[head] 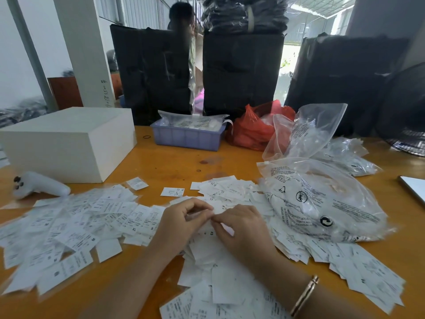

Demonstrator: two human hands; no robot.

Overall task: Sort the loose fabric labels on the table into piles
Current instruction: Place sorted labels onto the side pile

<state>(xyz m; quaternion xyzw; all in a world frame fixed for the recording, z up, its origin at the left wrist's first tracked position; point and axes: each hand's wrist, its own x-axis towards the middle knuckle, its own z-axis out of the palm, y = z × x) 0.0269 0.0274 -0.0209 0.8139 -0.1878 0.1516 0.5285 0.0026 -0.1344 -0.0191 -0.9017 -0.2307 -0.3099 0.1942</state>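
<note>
Orange-brown wooden table [161, 162] in a storeroom, backed by tall black-wrapped bundles [151, 72] along its far edge. Scattered across the near half: loose fabric labels [76, 226], white with printed size letters, spread in a broad drift toward the near left corner, heaped under the hands at the near edge, and trailing off toward the near right corner. Left hand [181, 224] and right hand [241, 229] meeting over the middle heap, fingers curled in, fingertips of both pinching one small label [212, 212] between them, seemingly separating or reading it. Single XL label [172, 192] lying apart just beyond the hands, perhaps the seed of a pile. Clear printed plastic bags [322, 203] resting on labels at the right side; purple tray [187, 137], red bag [250, 130] and white box [69, 143] toward the far edge; white handheld controller [40, 184] near the left edge. Sorting judged barely begun, with no clearly separate stacks. Risks from here: two thin labels clinging together and landing in one pile as one; forearms dragging over the heap and mixing sizes; sleek labels sliding off the near edge; new piles merging with the unsorted drift for want of bare wood between them.
</note>
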